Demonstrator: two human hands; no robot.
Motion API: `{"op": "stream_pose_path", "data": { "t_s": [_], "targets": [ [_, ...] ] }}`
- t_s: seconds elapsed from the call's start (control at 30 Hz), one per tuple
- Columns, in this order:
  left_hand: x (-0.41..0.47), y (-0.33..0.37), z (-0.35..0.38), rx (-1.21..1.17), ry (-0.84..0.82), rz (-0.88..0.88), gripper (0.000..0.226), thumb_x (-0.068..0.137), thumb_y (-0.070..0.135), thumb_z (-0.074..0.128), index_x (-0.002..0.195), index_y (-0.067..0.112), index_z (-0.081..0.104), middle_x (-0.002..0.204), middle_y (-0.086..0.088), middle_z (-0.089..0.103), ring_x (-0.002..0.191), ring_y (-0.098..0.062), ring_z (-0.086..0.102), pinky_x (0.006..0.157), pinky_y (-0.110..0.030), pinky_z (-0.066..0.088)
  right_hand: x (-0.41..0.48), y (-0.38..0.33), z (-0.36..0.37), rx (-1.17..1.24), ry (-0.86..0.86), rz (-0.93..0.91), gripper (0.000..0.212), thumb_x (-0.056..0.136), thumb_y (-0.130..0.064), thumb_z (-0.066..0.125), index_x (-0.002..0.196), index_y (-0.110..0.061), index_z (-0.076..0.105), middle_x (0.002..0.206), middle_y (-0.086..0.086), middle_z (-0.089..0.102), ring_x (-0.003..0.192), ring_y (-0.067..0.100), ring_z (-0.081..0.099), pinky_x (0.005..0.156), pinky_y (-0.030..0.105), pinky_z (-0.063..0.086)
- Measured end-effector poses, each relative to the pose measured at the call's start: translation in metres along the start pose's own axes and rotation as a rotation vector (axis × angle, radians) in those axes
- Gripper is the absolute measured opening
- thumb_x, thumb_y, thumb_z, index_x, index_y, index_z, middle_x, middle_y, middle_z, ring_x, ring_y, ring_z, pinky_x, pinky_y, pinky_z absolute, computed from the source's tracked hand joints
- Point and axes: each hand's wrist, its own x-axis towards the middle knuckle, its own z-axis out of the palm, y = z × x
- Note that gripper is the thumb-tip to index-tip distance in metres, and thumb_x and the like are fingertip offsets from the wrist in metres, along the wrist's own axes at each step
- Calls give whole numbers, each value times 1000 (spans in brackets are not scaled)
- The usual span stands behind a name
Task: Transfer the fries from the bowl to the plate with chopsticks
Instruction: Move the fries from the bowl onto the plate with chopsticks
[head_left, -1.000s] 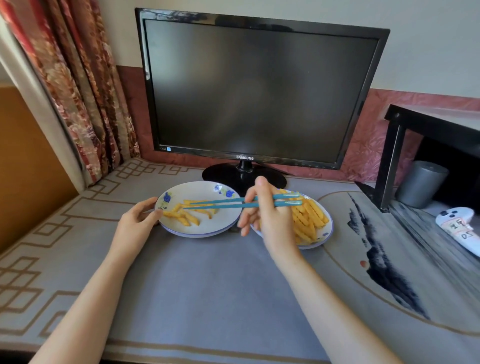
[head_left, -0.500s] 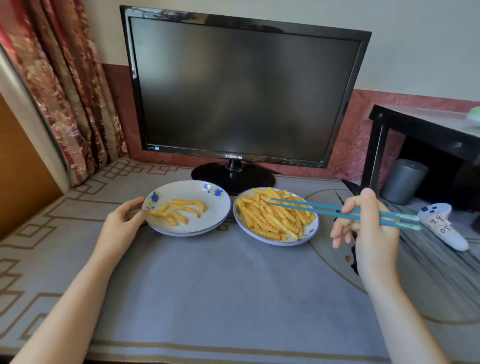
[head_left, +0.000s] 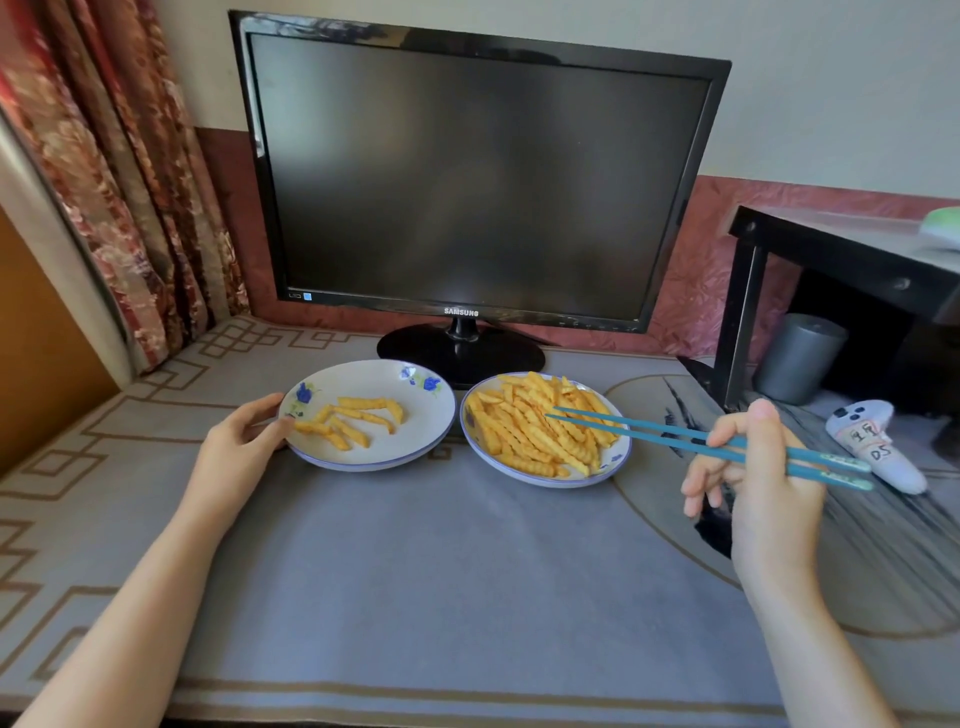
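Head view, entries placed against monitor (head_left: 467, 176). Bowl (head_left: 545, 480), heaped fries (head_left: 530, 426): before monitor base, rightward. Plate (head_left: 395, 379), few fries: before base, leftward; my left hand (head_left: 239, 447) gripped rim. My right hand (head_left: 763, 483), lower right of monitor, pinched chopsticks (head_left: 649, 431), tips over bowl.

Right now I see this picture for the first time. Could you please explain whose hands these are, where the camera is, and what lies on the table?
No machine here: a person works with bare hands. The one camera sits on the person's head, looking forward and down. On the table stand a plate with few fries and a bowl full of fries, before a dark monitor. The left hand holds the plate's rim. The right hand holds blue chopsticks; their tips reach over the bowl's fries, none lifted yet. A white controller lies at the right.
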Motion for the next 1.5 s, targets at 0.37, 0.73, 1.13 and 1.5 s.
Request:
{"op": "stream_pose_path", "data": {
  "t_s": [0.37, 0.73, 1.13, 1.5],
  "targets": [
    [1, -1, 1, -8, 0, -6, 33, 91, 14, 60, 124, 17, 60, 107, -3, 66, 95, -21, 65, 94, -35, 47, 5, 15, -1, 36, 59, 67, 42, 104, -29, 30, 69, -11, 45, 38, 8, 49, 30, 18, 41, 35, 19, 27],
    [0, -1, 0, -6, -2, -2, 33, 91, 14, 60, 124, 16, 60, 107, -3, 66, 95, -20, 65, 92, -33, 46, 8, 16, -1, 39, 58, 81, 42, 104, -31, 32, 69, -11, 45, 38, 9, 50, 30, 20, 43, 35, 19, 26],
    [1, -1, 0, -8, 4, 2, 31, 91, 15, 60, 122, 18, 61, 109, -2, 66, 96, -21, 65, 92, -33, 46, 6, 9, 11, 24, 117, 19, 45, 103, -34, 32, 67, -11, 46, 38, 11, 51, 31, 21, 45, 39, 24, 29],
    [0, -1, 0, 18, 13, 7, 34, 91, 15, 60, 124, 16, 60, 110, -2, 65, 89, -17, 64, 87, -30, 44, 7, 3, 34, 99, 112, -24, 46, 104, -31, 32, 66, -10, 44, 38, 11, 49, 29, 20, 46, 37, 22, 30]
  ]
}}
